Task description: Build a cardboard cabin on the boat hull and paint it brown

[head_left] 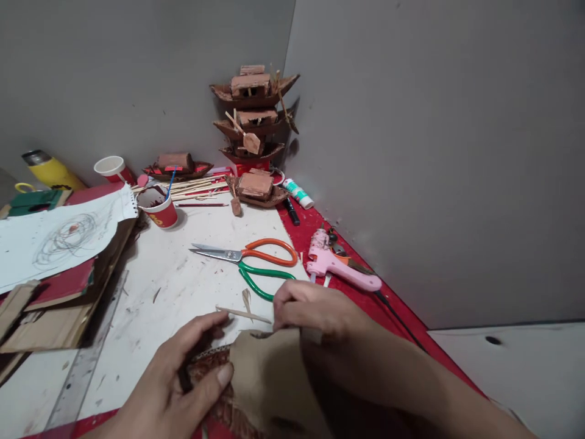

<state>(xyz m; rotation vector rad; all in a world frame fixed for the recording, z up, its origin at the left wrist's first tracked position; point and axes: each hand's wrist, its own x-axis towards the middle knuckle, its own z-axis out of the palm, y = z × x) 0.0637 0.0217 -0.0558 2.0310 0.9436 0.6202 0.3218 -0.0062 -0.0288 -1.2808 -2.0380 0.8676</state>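
Low in the view, my left hand (167, 366) grips a brown-painted corrugated cardboard piece (210, 371), thumb on its near face and fingers behind. A bare tan cardboard piece (269, 375) lies against its right side. My right hand (320, 311) pinches this tan piece at its upper right edge, fingers curled; the fingertips are partly hidden. Just beyond both hands lie a thin stick (244, 314) and a cardboard scrap (247, 299). Scissors (228, 253) with orange and green handles rest open-bladed on the white table, close to my right hand.
A pink glue gun (340, 268) lies along the wall at right. Several model boats (253, 88) are stacked in the corner. A paint cup (159, 210), thin sticks (196, 188), a clear ruler (80, 372), a drawing (68, 235) and cardboard sheets (50, 329) occupy the left and back.
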